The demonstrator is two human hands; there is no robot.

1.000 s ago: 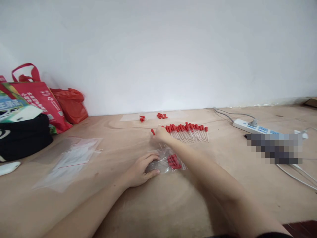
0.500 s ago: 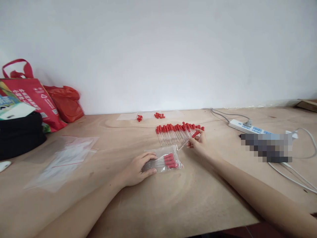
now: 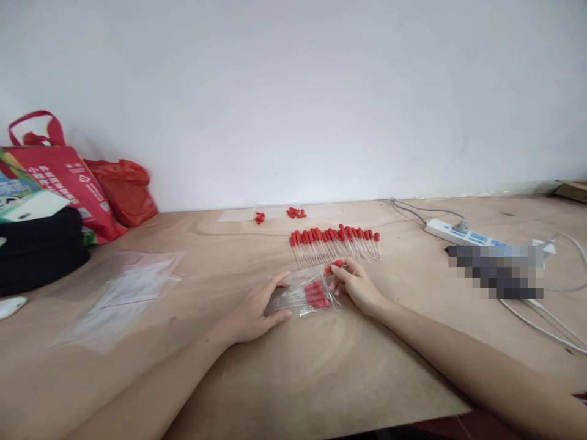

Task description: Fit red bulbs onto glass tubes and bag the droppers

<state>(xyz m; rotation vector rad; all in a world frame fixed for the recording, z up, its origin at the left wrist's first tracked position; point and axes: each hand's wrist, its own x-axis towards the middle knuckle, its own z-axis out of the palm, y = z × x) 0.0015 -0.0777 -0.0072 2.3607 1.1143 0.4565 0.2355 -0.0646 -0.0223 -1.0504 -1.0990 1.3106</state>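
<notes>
A clear zip bag lies flat on the table with several red-bulbed glass droppers inside, their bulbs toward its right end. My left hand grips the bag's left end, thumb at the near edge and fingers at the far edge. My right hand is closed, pinching a dropper by its red bulb at the bag's right end. That dropper's glass tube points left, into or over the bag; I cannot tell which. Beyond both hands a row of loose droppers lies side by side, bulbs facing away from me.
At the back lie packed bags with red bulbs. Flat plastic bags lie on the left, near a black item and red carrier bags. A power strip, cables and a blurred dark object are on the right.
My right hand has moved left and nearer, bringing the dropper from beside the row to the bag's right end. My left hand stays at the bag.
</notes>
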